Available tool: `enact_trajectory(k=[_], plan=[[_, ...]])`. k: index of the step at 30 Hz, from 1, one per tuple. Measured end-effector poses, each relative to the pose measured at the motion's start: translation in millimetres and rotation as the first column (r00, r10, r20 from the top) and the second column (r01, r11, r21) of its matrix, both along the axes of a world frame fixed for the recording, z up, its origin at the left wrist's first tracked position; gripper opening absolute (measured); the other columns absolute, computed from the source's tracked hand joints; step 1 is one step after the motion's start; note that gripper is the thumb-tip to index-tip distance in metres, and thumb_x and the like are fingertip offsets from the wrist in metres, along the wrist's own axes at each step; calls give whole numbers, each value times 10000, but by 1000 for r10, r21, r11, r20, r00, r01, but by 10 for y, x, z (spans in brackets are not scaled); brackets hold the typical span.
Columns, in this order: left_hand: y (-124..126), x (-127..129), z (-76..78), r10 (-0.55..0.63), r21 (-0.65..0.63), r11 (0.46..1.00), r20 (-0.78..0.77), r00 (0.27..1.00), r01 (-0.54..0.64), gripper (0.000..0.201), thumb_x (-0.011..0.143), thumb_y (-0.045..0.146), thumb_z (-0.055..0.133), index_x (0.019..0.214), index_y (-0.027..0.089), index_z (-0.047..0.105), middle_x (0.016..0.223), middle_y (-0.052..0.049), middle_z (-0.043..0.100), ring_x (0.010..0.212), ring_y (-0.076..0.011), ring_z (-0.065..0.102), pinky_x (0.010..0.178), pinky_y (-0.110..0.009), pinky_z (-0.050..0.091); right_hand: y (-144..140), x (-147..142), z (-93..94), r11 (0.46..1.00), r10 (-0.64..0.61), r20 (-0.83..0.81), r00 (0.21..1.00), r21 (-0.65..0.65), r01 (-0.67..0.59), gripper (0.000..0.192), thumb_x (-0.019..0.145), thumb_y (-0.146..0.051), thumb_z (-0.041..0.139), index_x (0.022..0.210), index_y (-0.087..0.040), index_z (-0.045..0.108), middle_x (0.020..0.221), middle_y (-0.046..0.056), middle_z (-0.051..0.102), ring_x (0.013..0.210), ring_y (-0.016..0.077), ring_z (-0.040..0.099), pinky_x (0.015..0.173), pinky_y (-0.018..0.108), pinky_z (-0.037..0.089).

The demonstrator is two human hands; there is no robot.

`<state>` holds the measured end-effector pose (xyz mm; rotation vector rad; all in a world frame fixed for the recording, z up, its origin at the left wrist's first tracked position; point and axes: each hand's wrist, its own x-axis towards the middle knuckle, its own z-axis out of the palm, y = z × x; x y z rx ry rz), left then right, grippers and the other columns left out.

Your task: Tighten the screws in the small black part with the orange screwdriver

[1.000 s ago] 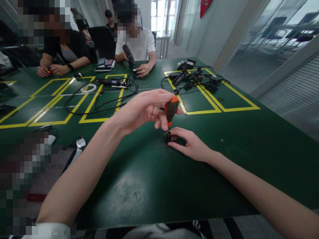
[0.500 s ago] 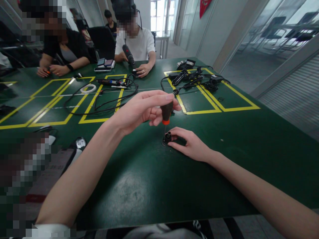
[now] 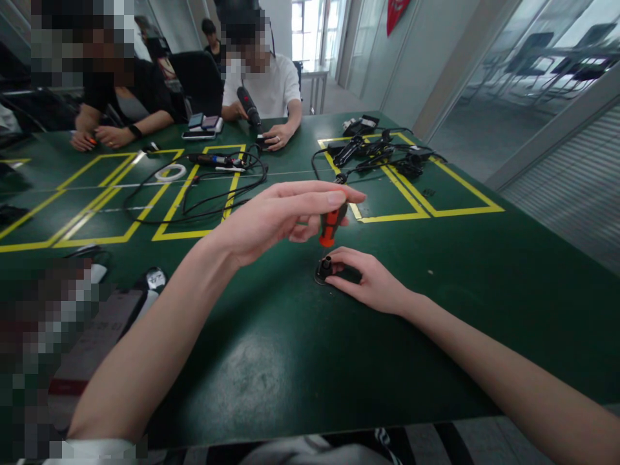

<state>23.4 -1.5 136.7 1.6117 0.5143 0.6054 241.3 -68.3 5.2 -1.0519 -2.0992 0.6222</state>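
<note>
My left hand (image 3: 295, 210) holds a screwdriver (image 3: 332, 224) with a black and orange handle, the thumb and fingers around its upper part. The screwdriver leans a little, its thin shaft pointing down at a small black round part (image 3: 323, 270) on the green table (image 3: 271, 349). Whether the tip sits in a screw I cannot tell. A short tube stands up from that part. My right hand (image 3: 363, 278) pinches the part from the right between thumb and fingers, low against the table top.
Black cables and adapters (image 3: 372, 152) lie in a heap at the back right. A corded tool (image 3: 220, 160), a white ring (image 3: 170, 172) and stacked phones (image 3: 202, 126) lie further left. Across the table a person in white (image 3: 264, 81) holds a power tool (image 3: 248, 105); another person sits beside.
The screwdriver handle has turned, showing more orange, and leans further right at the top. My left fingers have straightened and shifted right. My right hand and the black part stay put.
</note>
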Motion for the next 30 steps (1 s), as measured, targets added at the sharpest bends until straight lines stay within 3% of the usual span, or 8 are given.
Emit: enact_trajectory(k=[10, 17, 24, 30], plan=[[-145, 117, -3, 144, 216, 965, 33, 989, -148, 297, 799, 405, 845, 883, 151, 716, 800, -25, 699, 689, -112, 614, 582, -226, 464, -6, -7, 13, 1000, -16, -7, 1000, 5, 16, 135, 963, -286, 661, 1073, -208, 679, 1016, 82, 733, 848, 212, 703, 786, 376, 617], [-219, 213, -99, 308, 365, 868, 136, 942, -336, 287, 814, 354, 826, 814, 197, 586, 825, 5, 636, 707, -114, 574, 574, -240, 435, -3, -5, 1, 1000, -16, 0, 1000, 6, 16, 134, 961, -276, 666, 1070, -198, 670, 1045, 94, 732, 865, 215, 710, 791, 379, 620], [-174, 234, -174, 395, 518, 745, 167, 903, -421, 300, 831, 364, 805, 797, 224, 542, 768, 14, 529, 689, -126, 494, 551, -259, 359, -7, -8, 18, 1000, -5, 5, 1000, 2, 5, 124, 963, -248, 663, 1078, -202, 663, 1039, 88, 722, 863, 203, 696, 788, 366, 613], [-154, 221, -148, 431, 555, 716, 124, 894, -423, 164, 859, 334, 738, 835, 232, 612, 675, 23, 450, 709, -149, 494, 563, -273, 320, -7, -1, 13, 1000, -7, 10, 1000, -3, 7, 120, 967, -261, 656, 1074, -206, 659, 1042, 91, 722, 859, 204, 692, 773, 363, 606]])
